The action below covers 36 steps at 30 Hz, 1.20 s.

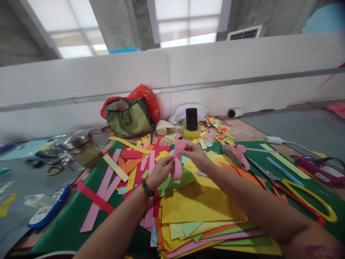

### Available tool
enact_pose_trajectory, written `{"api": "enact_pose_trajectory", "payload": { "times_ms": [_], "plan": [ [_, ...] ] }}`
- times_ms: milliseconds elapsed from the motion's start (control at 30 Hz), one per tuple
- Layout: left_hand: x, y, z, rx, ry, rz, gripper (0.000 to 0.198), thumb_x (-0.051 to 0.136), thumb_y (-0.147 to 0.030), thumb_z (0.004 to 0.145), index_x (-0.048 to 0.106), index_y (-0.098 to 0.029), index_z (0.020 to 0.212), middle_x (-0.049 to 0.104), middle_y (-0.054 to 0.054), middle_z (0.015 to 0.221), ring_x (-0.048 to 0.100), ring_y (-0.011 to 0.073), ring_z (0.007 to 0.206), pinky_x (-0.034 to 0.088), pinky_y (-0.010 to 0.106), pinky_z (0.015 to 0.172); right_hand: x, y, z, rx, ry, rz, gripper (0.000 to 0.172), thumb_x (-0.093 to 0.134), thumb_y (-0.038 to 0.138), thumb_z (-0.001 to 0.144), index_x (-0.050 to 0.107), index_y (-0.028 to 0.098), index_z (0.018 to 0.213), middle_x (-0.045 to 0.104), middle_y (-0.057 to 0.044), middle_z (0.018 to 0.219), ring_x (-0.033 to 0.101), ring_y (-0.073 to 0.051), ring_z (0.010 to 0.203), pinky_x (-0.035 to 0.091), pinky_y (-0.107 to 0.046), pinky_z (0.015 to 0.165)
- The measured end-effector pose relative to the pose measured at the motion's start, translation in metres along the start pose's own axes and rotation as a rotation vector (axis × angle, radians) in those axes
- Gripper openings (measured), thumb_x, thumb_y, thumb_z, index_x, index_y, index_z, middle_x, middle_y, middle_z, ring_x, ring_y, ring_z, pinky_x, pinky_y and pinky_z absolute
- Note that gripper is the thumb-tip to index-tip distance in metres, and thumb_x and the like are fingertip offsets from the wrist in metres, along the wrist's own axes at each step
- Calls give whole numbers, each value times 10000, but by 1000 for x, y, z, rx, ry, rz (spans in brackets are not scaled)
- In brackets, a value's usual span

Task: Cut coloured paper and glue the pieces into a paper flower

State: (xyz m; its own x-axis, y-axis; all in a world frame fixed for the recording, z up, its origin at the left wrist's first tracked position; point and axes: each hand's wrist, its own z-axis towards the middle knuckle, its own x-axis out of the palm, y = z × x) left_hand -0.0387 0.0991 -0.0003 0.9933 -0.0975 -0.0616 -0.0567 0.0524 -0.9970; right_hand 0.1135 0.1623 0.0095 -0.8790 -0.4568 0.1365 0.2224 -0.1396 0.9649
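Note:
A pink paper strip point(177, 169), bent into a hanging loop, is pinched between both of my hands in the middle of the view. My left hand point(161, 171), with a dark green bead bracelet on the wrist, grips its left side. The upper right part of the strip is in the fingers of my right hand point(196, 154). Below the hands lies a green paper sheet point(176, 184) on a stack of coloured paper, topped by a yellow sheet point(199, 203). Pink, red and yellow paper strips and scraps spread to the left.
Scissors point(285, 187) and a pink glue gun point(238, 154) lie at right on the green mat point(61, 225). A phone point(191, 119) stands upright on a yellow tape roll point(192, 133). Behind are a green bag point(129, 118) and paper flowers point(222, 133); a glass jar point(81, 149) stands left.

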Motion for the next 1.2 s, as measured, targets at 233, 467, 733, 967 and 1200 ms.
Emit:
{"api": "enact_pose_trajectory", "payload": {
  "times_ms": [233,467,733,967,1200],
  "plan": [
    [7,-12,-7,5,19,68,195,655,-352,732,710,-178,799,707,63,801,638,198,755,489,283,698,2,7,-4,-3,-31,86,298,817,324,545,603,166,682,602,40,657,538,-109,629,434,-265,656],
    [-1,-10,-4,169,-304,108,253,718,-421,693,738,-186,786,722,59,846,635,207,838,488,301,769,9,2,-11,67,79,-110,504,806,381,572,516,201,944,578,83,547,545,-120,528,382,-239,548],
    [0,-9,-5,147,-256,42,250,760,-413,659,775,-192,775,742,52,772,655,221,817,503,319,779,13,-1,-17,33,90,-261,534,773,454,613,502,201,997,634,44,615,588,-144,574,403,-259,560],
    [0,-8,-5,161,-229,62,271,731,-437,693,769,-186,786,731,55,794,637,206,808,488,311,779,14,-1,-16,31,77,-312,483,754,404,625,510,203,990,618,52,577,576,-145,556,398,-260,550],
    [-2,-10,-5,124,-216,33,356,734,-509,678,763,-170,783,711,43,737,604,168,718,487,279,687,11,0,-15,-46,48,-241,382,729,392,650,528,202,915,645,28,647,607,-145,610,444,-271,588]
  ]
}}
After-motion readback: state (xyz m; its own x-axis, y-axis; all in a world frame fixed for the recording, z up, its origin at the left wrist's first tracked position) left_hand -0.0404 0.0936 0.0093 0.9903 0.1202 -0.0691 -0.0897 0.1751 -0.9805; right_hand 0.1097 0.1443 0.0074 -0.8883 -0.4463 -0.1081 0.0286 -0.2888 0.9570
